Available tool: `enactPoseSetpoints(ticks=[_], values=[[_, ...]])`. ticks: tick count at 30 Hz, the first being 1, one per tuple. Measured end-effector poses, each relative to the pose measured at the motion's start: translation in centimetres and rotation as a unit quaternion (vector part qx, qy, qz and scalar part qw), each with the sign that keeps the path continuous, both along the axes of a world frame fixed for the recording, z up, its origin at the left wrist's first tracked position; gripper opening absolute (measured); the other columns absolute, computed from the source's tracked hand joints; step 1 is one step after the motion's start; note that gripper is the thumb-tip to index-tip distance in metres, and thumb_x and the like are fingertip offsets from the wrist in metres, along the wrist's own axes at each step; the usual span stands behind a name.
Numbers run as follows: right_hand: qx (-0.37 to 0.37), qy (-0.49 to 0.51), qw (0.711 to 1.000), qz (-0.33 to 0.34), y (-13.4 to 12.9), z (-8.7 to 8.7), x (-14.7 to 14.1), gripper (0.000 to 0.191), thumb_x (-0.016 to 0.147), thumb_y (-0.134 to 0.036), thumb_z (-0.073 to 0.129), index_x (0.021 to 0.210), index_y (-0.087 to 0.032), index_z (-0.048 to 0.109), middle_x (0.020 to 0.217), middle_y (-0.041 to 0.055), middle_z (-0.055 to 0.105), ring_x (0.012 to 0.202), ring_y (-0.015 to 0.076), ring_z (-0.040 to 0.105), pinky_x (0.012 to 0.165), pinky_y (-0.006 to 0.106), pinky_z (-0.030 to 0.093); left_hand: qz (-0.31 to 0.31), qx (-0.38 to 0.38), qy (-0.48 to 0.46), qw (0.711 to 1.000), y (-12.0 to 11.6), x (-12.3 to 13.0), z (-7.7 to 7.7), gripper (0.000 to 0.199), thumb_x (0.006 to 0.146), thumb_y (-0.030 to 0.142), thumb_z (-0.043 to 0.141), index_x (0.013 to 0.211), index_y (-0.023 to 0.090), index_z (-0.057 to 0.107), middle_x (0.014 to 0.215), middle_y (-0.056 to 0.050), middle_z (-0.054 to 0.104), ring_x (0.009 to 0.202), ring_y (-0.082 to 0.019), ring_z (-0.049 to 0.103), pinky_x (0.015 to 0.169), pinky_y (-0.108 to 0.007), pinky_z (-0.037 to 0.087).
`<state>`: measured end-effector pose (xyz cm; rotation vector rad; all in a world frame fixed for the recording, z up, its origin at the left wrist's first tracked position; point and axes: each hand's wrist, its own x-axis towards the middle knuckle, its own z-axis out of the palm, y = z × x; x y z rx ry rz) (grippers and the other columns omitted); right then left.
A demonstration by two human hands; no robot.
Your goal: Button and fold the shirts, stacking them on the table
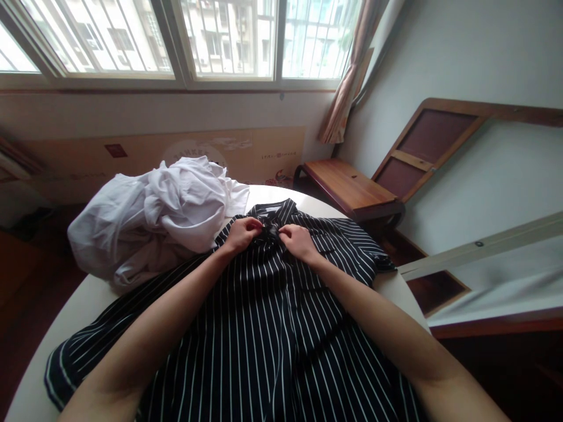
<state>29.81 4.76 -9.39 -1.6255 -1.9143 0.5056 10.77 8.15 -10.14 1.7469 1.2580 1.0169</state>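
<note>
A black shirt with white stripes (259, 305) lies spread out on a round white table (83, 316), its collar at the far side. Just below the collar, my left hand (241, 234) pinches the shirt's front from the left. Opposite it, my right hand (299, 241) pinches the same front from the right. Between the fingertips the dark fabric is bunched up; any button there is too small to make out. One short sleeve reaches toward the table's right edge.
A heap of white cloth (162, 211) sits on the table at the left, against the shirt. Beyond the table stand a wooden side table (352, 184) and a flat cardboard box (246, 146) under the window (233, 41). A pink curtain (341, 111) hangs at the window's right.
</note>
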Motion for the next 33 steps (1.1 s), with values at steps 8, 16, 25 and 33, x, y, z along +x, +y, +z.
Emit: enactPoseSetpoints(ticks=[8,16,25,33], values=[[-0.138,0.421,0.896,-0.046,2.1,0.7,-0.2,0.005,0.078,-0.015,0.061,0.075,-0.013,0.064,0.062,-0.0015,0.064,0.052,0.0084,0.056,0.054,0.021,0.047,-0.003,-0.086,-0.101,0.991,0.6,2.2,1.5,0.013,0.068,0.018,0.066,0.078,0.012,0.069,0.074,-0.003,0.069,0.067,-0.013,0.061,0.069,-0.025,0.048],[-0.176,0.504,0.843,-0.071,2.1,1.0,-0.3,0.010,0.078,-0.006,0.060,0.072,-0.013,0.063,0.060,-0.0009,0.064,0.050,0.0082,0.058,0.052,0.019,0.049,-0.012,-0.115,-0.113,0.987,0.5,3.6,1.8,0.011,0.069,0.020,0.069,0.076,0.011,0.067,0.069,-0.003,0.067,0.062,-0.011,0.059,0.064,-0.025,0.046],[-0.189,0.547,0.811,-0.085,2.0,1.0,-0.3,0.014,0.080,-0.002,0.056,0.074,-0.013,0.063,0.060,-0.0008,0.065,0.053,0.0089,0.060,0.054,0.019,0.052,-0.021,-0.017,-0.028,0.999,0.8,3.9,1.0,0.014,0.071,0.020,0.065,0.081,0.013,0.071,0.078,-0.006,0.070,0.072,-0.015,0.063,0.069,-0.026,0.048],[-0.171,0.553,0.807,-0.113,1.7,1.2,-0.4,0.016,0.078,0.000,0.058,0.071,-0.013,0.064,0.056,-0.0024,0.063,0.049,0.0072,0.057,0.050,0.018,0.048,-0.003,0.043,0.029,0.999,-0.1,4.0,1.2,0.018,0.066,0.027,0.072,0.080,0.015,0.073,0.067,-0.002,0.067,0.062,-0.014,0.060,0.063,-0.025,0.045]])
